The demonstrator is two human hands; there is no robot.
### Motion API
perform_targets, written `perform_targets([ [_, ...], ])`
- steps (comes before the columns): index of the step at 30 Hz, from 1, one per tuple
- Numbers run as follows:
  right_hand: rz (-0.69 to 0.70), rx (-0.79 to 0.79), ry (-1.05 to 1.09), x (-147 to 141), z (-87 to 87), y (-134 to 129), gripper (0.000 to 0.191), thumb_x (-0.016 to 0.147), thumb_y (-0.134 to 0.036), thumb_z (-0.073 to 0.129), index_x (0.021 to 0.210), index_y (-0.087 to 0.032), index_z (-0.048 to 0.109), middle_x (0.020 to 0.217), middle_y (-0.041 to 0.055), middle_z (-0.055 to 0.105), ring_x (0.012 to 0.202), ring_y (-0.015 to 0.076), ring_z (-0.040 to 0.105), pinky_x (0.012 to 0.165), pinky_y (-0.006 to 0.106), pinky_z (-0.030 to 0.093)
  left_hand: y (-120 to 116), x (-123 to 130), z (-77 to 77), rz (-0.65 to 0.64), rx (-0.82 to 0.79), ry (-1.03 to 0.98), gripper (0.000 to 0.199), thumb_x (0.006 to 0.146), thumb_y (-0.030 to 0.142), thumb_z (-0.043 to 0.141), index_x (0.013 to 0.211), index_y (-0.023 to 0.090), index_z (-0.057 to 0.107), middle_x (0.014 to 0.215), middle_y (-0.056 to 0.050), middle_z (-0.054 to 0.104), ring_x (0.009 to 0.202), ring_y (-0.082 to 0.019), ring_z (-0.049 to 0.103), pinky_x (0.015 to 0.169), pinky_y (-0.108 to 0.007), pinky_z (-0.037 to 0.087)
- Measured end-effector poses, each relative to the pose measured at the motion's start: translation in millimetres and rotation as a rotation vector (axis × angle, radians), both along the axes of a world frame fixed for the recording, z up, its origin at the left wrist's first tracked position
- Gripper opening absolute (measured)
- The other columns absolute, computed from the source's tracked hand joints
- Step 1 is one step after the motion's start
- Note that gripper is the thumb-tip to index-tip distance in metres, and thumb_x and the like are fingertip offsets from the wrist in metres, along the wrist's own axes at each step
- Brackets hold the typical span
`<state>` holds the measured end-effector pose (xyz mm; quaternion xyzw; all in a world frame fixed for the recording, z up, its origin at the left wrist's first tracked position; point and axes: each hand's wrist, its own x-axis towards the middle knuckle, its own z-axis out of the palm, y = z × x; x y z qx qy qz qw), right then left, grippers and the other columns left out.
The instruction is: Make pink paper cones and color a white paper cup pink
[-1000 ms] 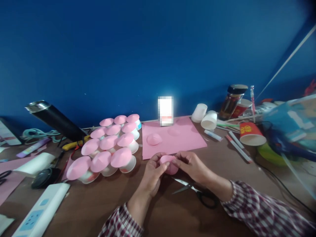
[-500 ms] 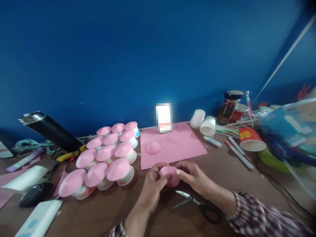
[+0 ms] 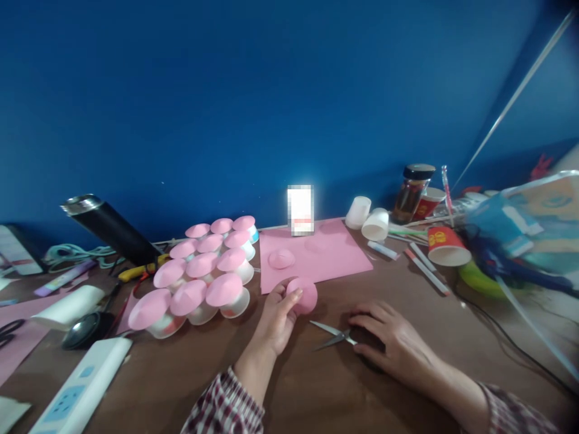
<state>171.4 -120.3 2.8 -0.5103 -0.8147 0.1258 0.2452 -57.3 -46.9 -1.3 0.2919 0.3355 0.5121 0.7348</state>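
My left hand [image 3: 279, 318] pinches a pink paper disc [image 3: 305, 296] between thumb and fingers, just in front of a pink sheet [image 3: 325, 265]. To its right, open scissors [image 3: 337, 335] lie on the table, blades pointing left. My right hand [image 3: 391, 337] is over their handles, thumb and fingers spread apart; the handles are hidden beneath it. On the pink sheet rests a pink paper circle [image 3: 281, 259]. At left, several paper cups [image 3: 239, 302] stand in rows, each topped with a shallow pink paper cone [image 3: 225, 289].
Behind the sheet is a blurred bright box [image 3: 301, 211]. White cups [image 3: 375, 225], a glue tube [image 3: 383, 250], a red cup [image 3: 447, 247] and a lidded jar [image 3: 411, 193] sit at right. A black flask [image 3: 113, 229] and a power strip [image 3: 81, 386] occupy the left.
My right hand has let go of the pink paper and moved right and down onto the scissors' handles. The left hand keeps the paper, now showing flatter. The view has shifted slightly.
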Motion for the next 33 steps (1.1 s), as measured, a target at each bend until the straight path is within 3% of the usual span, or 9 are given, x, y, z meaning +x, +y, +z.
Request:
perform_targets([
  [7,-0.056,0.097,-0.033,-3,-2.5,6,0.013,0.084,-0.023,0.059,0.094,-0.022,0.068,0.096,0.0071,0.067,0.092,0.0220,0.059,0.082,0.036,0.047,2,0,-1.2,0.011,0.030,-0.005,0.034,0.067,0.020,0.075,0.098,0.013,0.063,0.090,-0.005,0.066,0.077,-0.012,0.060,0.069,-0.023,0.049],
  [14,-0.230,0.131,-0.124,-1,-5.5,13,0.016,0.085,-0.017,0.052,0.091,-0.019,0.067,0.095,0.0067,0.066,0.090,0.0211,0.057,0.082,0.032,0.043,0,1,4.0,0.015,0.073,0.015,0.031,0.063,0.020,0.076,0.091,0.012,0.064,0.078,-0.002,0.067,0.070,-0.010,0.060,0.064,-0.022,0.047],
  [22,-0.352,0.127,-0.207,-7,-9.0,19,0.021,0.088,-0.021,0.047,0.098,-0.016,0.064,0.101,0.0108,0.063,0.090,0.0246,0.053,0.081,0.034,0.039,-1,1,-0.7,0.006,0.093,0.019,0.031,0.063,0.019,0.077,0.089,0.013,0.063,0.080,-0.002,0.067,0.071,-0.011,0.060,0.065,-0.023,0.046],
  [33,-0.364,0.106,-0.221,-5,-11.8,21,0.024,0.088,-0.019,0.045,0.103,-0.016,0.063,0.106,0.0111,0.062,0.094,0.0245,0.052,0.084,0.033,0.037,-1,2,-0.5,-0.008,0.101,0.021,0.031,0.064,0.021,0.076,0.090,0.013,0.064,0.081,-0.003,0.068,0.074,-0.012,0.060,0.068,-0.024,0.047],
])
